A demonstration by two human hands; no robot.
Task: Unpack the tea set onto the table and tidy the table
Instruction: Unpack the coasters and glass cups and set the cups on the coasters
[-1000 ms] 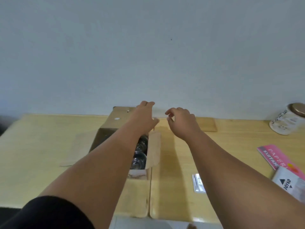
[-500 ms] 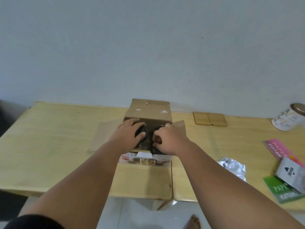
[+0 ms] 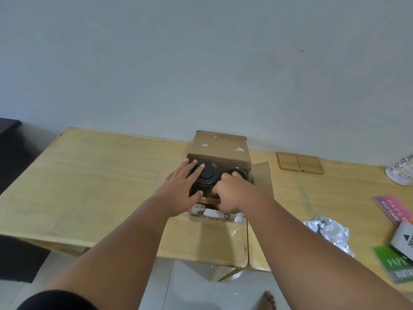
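We clasp the black pot (image 3: 206,177) inside the cardboard box (image 3: 220,148) at the table's (image 3: 100,175) far edge, left hand (image 3: 178,193) and right hand (image 3: 232,195) fingers curled round it; wide tabletop stretches leftward.

The box (image 3: 220,148) was plain brown cardboard flecked with white; the pot (image 3: 206,175) inside was black. The table (image 3: 100,175) showed pale yellow wood grain. To one side lay a pink booklet (image 3: 390,203), a green booklet (image 3: 391,262) and silver foil (image 3: 333,231).
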